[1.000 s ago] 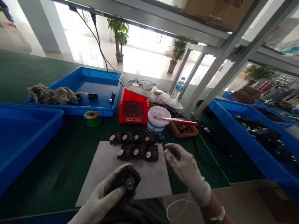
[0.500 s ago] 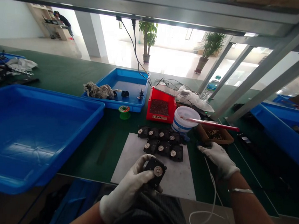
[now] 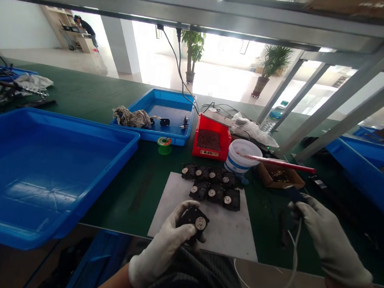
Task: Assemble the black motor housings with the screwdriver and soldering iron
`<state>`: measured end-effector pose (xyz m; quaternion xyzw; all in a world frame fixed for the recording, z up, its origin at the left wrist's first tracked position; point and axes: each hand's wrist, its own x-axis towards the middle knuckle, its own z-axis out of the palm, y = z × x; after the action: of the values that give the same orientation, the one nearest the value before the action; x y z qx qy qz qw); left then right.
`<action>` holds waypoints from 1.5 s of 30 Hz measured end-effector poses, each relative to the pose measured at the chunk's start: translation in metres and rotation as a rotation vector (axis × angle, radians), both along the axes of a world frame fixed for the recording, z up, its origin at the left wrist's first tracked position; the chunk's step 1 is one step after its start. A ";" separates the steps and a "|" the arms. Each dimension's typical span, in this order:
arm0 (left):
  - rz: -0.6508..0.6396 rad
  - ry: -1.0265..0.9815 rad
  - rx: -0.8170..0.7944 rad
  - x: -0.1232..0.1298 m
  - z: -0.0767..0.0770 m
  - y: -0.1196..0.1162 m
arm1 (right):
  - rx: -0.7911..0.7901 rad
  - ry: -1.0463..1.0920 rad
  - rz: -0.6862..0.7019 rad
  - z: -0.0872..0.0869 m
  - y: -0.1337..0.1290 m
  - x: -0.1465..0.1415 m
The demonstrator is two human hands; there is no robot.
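Note:
My left hand, in a white glove, grips a small black housing with a round silver disc over the near edge of a white sheet. Several similar black housings stand in two rows on and behind that sheet. To the right, my gloved right hand is closed around a dark blue tool. From this hand a thin white hose hangs down past the table edge. Blur and the fingers hide the tool's exact kind.
Beyond the rows stand a red bin of small brown parts, a white bucket with a red stick across it and a cardboard box. Blue trays lie left. A green spool sits between. Metal shelf posts rise right.
My right hand has moved right and nearer to me, lifting the dark blue tool with the hose trailing. My left hand keeps its hold on the housing, with the disc tilted slightly differently.

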<state>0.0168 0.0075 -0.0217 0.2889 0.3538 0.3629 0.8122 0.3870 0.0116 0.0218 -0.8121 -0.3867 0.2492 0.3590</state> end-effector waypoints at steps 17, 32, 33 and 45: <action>-0.007 0.351 0.323 -0.001 0.006 -0.005 | 0.125 0.657 0.451 -0.005 -0.047 -0.162; -0.019 0.401 0.315 -0.004 0.017 -0.002 | 0.099 0.408 0.415 -0.003 -0.041 -0.195; -0.022 0.402 0.316 -0.004 0.017 -0.002 | 0.098 0.400 0.420 -0.003 -0.041 -0.195; -0.009 0.393 0.318 -0.003 0.014 -0.003 | 0.136 0.372 0.394 -0.009 -0.043 -0.195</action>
<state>0.0134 0.0049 -0.0077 0.4795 0.4422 0.3472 0.6738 0.1918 -0.0319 0.0127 -0.6355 -0.4806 0.4326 0.4219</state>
